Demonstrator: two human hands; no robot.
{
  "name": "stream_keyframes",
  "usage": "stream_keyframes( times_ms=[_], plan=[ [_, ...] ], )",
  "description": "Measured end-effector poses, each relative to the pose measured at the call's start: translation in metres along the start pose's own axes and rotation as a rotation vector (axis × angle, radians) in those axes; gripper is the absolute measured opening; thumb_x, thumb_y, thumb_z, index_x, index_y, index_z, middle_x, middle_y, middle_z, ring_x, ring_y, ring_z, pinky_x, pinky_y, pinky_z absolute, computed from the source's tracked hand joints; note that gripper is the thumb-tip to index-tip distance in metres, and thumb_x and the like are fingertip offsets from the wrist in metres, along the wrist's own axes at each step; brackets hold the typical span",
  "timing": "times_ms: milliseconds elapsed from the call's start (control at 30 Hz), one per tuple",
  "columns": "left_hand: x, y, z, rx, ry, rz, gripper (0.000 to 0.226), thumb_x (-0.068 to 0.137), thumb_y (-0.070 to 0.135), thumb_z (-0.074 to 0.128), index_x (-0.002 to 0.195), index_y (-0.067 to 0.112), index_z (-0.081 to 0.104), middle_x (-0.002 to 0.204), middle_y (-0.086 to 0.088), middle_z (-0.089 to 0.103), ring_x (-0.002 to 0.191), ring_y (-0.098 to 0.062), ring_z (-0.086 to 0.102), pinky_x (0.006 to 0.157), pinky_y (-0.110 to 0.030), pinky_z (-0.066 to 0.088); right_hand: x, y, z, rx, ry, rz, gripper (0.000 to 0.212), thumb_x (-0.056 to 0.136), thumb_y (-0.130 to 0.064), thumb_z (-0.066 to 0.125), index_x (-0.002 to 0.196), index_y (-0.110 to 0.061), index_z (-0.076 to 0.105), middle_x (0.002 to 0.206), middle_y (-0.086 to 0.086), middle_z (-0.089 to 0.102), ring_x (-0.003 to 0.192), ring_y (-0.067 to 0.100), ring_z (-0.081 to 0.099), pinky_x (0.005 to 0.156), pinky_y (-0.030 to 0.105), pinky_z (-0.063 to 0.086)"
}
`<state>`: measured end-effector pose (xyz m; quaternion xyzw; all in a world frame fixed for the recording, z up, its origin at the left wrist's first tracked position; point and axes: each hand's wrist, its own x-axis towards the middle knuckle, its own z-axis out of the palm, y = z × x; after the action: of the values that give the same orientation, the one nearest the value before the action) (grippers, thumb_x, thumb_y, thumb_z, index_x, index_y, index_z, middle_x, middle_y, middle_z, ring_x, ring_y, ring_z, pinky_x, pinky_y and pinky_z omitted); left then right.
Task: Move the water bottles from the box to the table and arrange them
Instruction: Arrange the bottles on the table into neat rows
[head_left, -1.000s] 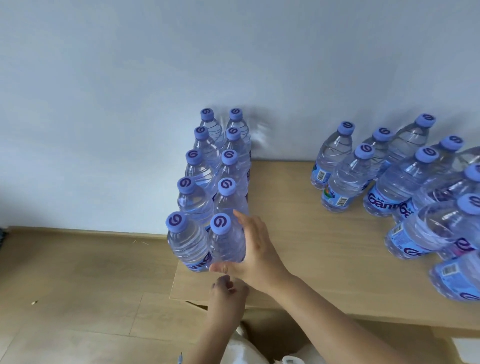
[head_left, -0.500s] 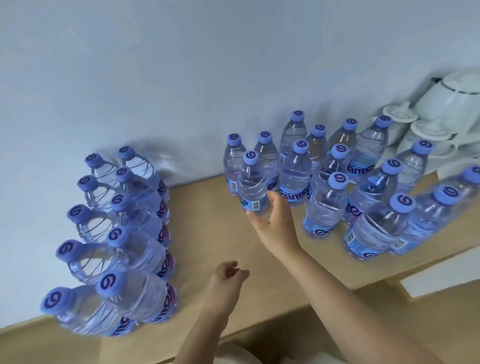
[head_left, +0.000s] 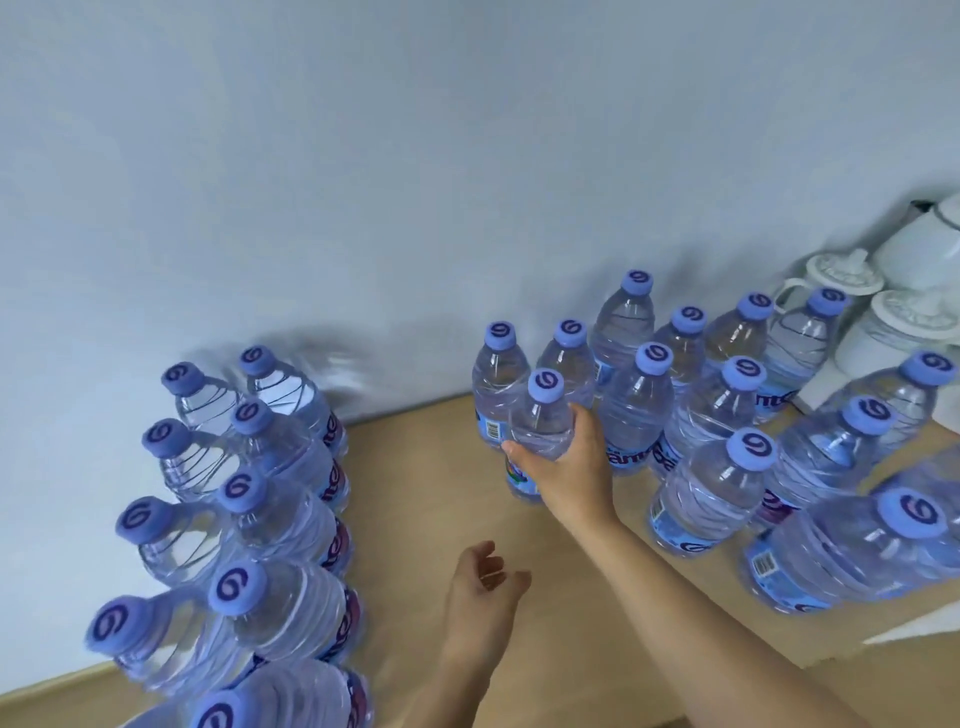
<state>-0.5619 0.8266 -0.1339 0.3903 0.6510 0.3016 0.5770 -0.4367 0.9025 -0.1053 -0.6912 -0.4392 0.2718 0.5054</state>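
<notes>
Several clear water bottles with blue caps stand on a wooden table. On the left they form two neat rows running toward the wall. A looser cluster fills the right side. My right hand grips the nearest bottle of that cluster around its upper body, at the cluster's left edge. My left hand hovers over the table's bare middle, fingers loosely curled, holding nothing. The box is not in view.
White ceramic lidded pots stand at the back right, behind the bottles. A pale wall runs along the table's far edge. The table's front edge lies at the lower right.
My right hand has moved from the left rows across to the right cluster and closed around a bottle there. My left hand rose above the table. The view swung right.
</notes>
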Motion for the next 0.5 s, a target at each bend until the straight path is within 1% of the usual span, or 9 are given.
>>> stream_keyframes(
  times_ms=[100,133,167,233,267,333,400,467,500],
  plan=[
    [-0.001,0.005,-0.006,-0.047,0.008,0.075,0.082,0.068,0.016,0.081,0.137,0.020,0.037,0.122,0.005,0.048,0.111,-0.012,0.050,0.084,-0.022,0.045,-0.005,-0.009,-0.015,0.094,-0.139,0.002,0.048,0.059,-0.038,0.083,0.099,-0.026,0.058,0.097,-0.011,0.066,0.093,0.005,0.062,0.082,0.028,0.048],
    [-0.002,0.010,-0.010,-0.086,-0.022,0.119,0.093,0.059,0.019,0.082,0.138,0.021,0.034,0.127,0.004,0.046,0.114,-0.013,0.050,0.087,-0.024,0.046,-0.006,-0.017,-0.020,0.144,-0.211,-0.004,0.046,0.056,-0.041,0.080,0.094,-0.026,0.060,0.091,-0.012,0.069,0.087,0.003,0.064,0.078,0.025,0.049],
    [-0.003,0.016,-0.013,-0.141,-0.075,0.166,0.097,0.051,0.020,0.082,0.136,0.021,0.036,0.127,0.003,0.049,0.113,-0.013,0.053,0.084,-0.024,0.048,-0.005,-0.025,-0.024,0.195,-0.294,-0.009,0.046,0.053,-0.044,0.076,0.092,-0.025,0.061,0.086,-0.012,0.071,0.084,0.002,0.065,0.075,0.022,0.049],
    [-0.004,0.024,-0.019,-0.237,-0.242,0.254,0.080,0.047,0.019,0.083,0.121,0.012,0.052,0.110,-0.004,0.065,0.095,-0.016,0.064,0.074,-0.024,0.052,-0.005,-0.041,-0.027,0.284,-0.472,-0.039,0.045,0.052,-0.044,0.071,0.091,-0.023,0.063,0.083,-0.014,0.072,0.080,0.000,0.065,0.070,0.015,0.048],
    [-0.006,0.028,-0.022,-0.246,-0.318,0.274,0.068,0.048,0.018,0.083,0.111,0.007,0.058,0.098,-0.008,0.069,0.086,-0.018,0.065,0.072,-0.025,0.052,-0.006,-0.048,-0.026,0.321,-0.537,-0.058,0.045,0.053,-0.042,0.071,0.092,-0.021,0.063,0.085,-0.013,0.072,0.082,0.001,0.066,0.071,0.015,0.049],
    [-0.014,0.036,-0.024,-0.274,-0.345,0.293,0.057,0.049,0.019,0.084,0.099,0.002,0.063,0.086,-0.011,0.070,0.078,-0.020,0.063,0.069,-0.027,0.052,-0.004,-0.061,-0.026,0.399,-0.646,-0.046,0.051,0.057,-0.039,0.071,0.101,-0.014,0.062,0.095,-0.002,0.072,0.094,0.013,0.066,0.081,0.026,0.052],
    [-0.018,0.040,-0.024,-0.288,-0.176,0.354,0.059,0.044,0.019,0.084,0.096,0.004,0.062,0.083,-0.009,0.070,0.073,-0.016,0.064,0.065,-0.025,0.053,-0.001,-0.071,-0.025,0.420,-0.739,-0.011,0.059,0.061,-0.040,0.070,0.111,-0.013,0.057,0.106,0.006,0.069,0.104,0.020,0.064,0.092,0.036,0.050],
    [-0.024,0.043,-0.020,-0.222,0.098,0.402,0.061,0.039,0.019,0.083,0.094,0.014,0.058,0.081,-0.002,0.069,0.068,-0.006,0.064,0.059,-0.018,0.051,0.000,-0.081,-0.022,0.297,-0.741,-0.023,0.066,0.058,-0.053,0.071,0.113,-0.022,0.054,0.106,-0.003,0.068,0.103,0.011,0.063,0.093,0.035,0.049],
    [-0.028,0.044,-0.017,-0.167,0.227,0.422,0.060,0.040,0.018,0.082,0.094,0.022,0.056,0.083,0.000,0.067,0.069,-0.005,0.064,0.058,-0.017,0.051,0.000,-0.085,-0.019,0.212,-0.681,-0.038,0.068,0.054,-0.059,0.071,0.111,-0.026,0.054,0.104,-0.009,0.068,0.099,0.005,0.063,0.090,0.032,0.049]
  ],
)
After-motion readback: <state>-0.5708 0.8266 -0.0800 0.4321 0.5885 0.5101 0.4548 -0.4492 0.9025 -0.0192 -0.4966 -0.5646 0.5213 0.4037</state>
